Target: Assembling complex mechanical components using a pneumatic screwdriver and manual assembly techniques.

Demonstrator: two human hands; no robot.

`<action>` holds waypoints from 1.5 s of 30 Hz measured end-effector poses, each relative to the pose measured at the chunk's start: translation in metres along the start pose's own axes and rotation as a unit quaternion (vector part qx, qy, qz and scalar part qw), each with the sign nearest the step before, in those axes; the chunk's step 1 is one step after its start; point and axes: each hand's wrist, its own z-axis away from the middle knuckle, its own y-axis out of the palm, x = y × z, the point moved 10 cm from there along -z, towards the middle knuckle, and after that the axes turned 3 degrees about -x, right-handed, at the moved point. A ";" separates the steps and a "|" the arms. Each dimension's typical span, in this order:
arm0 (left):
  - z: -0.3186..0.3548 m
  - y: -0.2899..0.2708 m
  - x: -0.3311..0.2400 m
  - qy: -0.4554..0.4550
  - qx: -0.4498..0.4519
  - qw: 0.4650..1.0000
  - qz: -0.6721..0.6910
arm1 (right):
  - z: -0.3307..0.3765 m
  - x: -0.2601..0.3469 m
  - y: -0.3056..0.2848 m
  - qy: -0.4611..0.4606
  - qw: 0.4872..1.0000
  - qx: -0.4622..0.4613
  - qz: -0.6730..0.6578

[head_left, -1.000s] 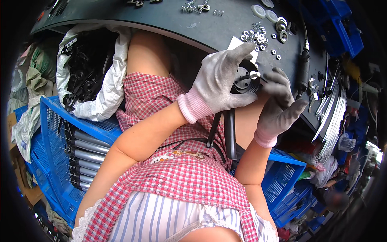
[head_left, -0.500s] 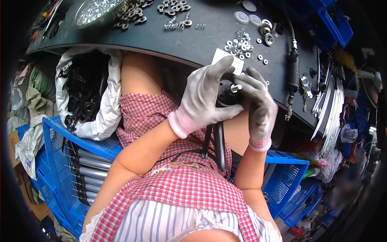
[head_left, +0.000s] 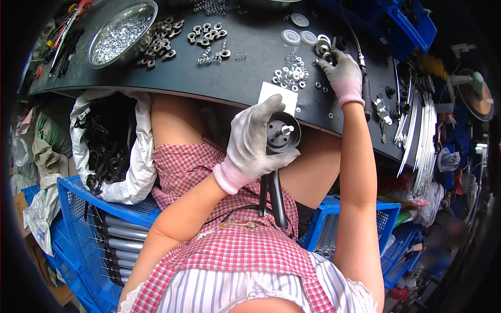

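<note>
My left hand (head_left: 255, 138), in a grey glove with a pink cuff, grips a black round housing (head_left: 295, 139) above my lap. Its open end faces up, showing a disc with holes and a white-tipped shaft (head_left: 286, 130) in the middle. Two black tubular legs (head_left: 277, 201) hang below it. Over on the table, my gloved right hand (head_left: 342, 73) has its thumb and fingers closed round a dark metal ring (head_left: 328, 56), partly hidden by the fingertips. Metal cups (head_left: 322, 48) lie right beside them. A white square card (head_left: 278, 95) sits at the table edge behind the housing.
White plastic discs (head_left: 290, 37), small washers (head_left: 292, 75), springs (head_left: 205, 57) and metal clips (head_left: 156, 44) lie on the dark table (head_left: 229, 78). A steel bowl (head_left: 94, 61) stands left. An air tool (head_left: 367, 94) lies right. A blue crate (head_left: 78, 193) and white sack (head_left: 141, 180) flank me.
My right hand has left the housing and reached forward to the metal rings on the table. The left hand still holds the housing, whose inside now shows more.
</note>
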 end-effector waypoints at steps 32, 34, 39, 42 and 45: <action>0.000 -0.005 -0.011 0.037 -0.014 0.999 -0.026 | 0.016 0.100 -0.066 -0.261 0.955 -0.079 -0.121; -0.002 -0.003 -0.011 0.035 -0.005 0.999 -0.031 | -0.017 0.108 -0.025 -0.288 0.953 -0.090 0.022; 0.000 -0.006 -0.012 0.023 -0.006 0.997 -0.068 | -0.055 0.127 0.016 -0.295 0.946 0.057 0.121; 0.002 -0.005 -0.013 0.023 0.003 0.995 -0.095 | -0.059 0.138 0.016 -0.311 0.933 0.086 0.159; 0.002 -0.004 -0.013 0.027 0.004 0.995 -0.093 | -0.061 0.134 0.015 -0.299 0.932 0.115 0.168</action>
